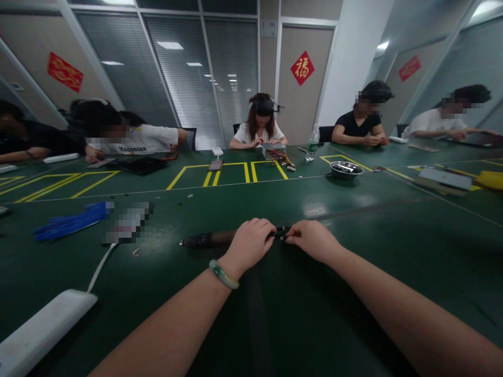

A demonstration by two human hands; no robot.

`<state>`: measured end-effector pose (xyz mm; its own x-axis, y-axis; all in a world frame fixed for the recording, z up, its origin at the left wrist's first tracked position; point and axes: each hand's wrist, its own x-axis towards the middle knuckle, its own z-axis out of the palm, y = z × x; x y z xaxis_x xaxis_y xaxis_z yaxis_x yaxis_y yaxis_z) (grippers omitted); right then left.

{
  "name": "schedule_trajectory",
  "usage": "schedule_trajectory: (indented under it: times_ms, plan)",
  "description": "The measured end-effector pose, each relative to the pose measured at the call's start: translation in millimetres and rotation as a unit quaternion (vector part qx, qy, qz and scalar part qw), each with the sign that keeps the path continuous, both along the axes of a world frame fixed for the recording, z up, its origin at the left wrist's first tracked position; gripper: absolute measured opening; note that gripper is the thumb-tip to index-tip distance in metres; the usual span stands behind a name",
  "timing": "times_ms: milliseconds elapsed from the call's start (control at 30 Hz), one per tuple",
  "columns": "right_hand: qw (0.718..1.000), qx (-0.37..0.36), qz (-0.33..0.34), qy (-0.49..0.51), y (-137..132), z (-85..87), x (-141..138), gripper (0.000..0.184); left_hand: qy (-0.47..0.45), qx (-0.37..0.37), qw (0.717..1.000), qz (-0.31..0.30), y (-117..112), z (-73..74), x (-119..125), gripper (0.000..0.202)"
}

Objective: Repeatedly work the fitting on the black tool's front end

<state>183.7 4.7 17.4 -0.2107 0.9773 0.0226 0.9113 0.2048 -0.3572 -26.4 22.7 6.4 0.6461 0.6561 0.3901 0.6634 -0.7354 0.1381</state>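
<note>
A dark electric screwdriver (204,240) lies on the green table (353,209), its body pointing left. My left hand (251,243), with a green bangle on the wrist, is curled over the tool's right end. My right hand (312,240) pinches a small dark part (283,230) at the tool's tip, right beside my left hand's fingers. Both hands rest low on the table. What the small part is I cannot make out.
A white power strip (39,330) with its cable lies at the near left. A blue glove (68,222) lies at the left. A steel bowl (346,168), a water bottle (312,142) and a power supply box (274,151) stand farther back. Several people sit around the table.
</note>
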Motion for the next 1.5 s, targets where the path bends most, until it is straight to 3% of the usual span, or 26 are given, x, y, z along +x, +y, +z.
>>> schedule_trajectory:
  times_ms: [333, 567, 833, 1167, 1500]
  plan:
    - [0.999, 0.028, 0.02, -0.007, -2.3, -5.8, -3.2, 0.01, 0.028, -0.008, 1.0, 0.011, -6.2, 5.3, 3.0, 0.011]
    - [0.999, 0.035, 0.032, -0.019, -1.0, -5.0, -2.3, 0.009, 0.002, -0.009, 0.999, 0.037, -10.7, 5.0, 4.7, 0.029]
    - [0.999, 0.034, 0.031, -0.014, -1.5, -5.6, -3.5, 0.011, 0.007, -0.017, 0.999, 0.035, -1.8, -1.1, -0.1, 0.021]
    - [0.98, 0.2, -0.012, 0.015, -4.3, -2.5, -1.3, 0.021, 0.017, -0.015, 0.998, 0.054, -0.2, 0.2, 4.5, 0.018]
    - [0.99, 0.127, 0.042, -0.044, -1.7, -9.0, -13.7, 0.011, 0.019, -0.008, 0.998, 0.059, 1.7, -2.3, 5.7, 0.016]
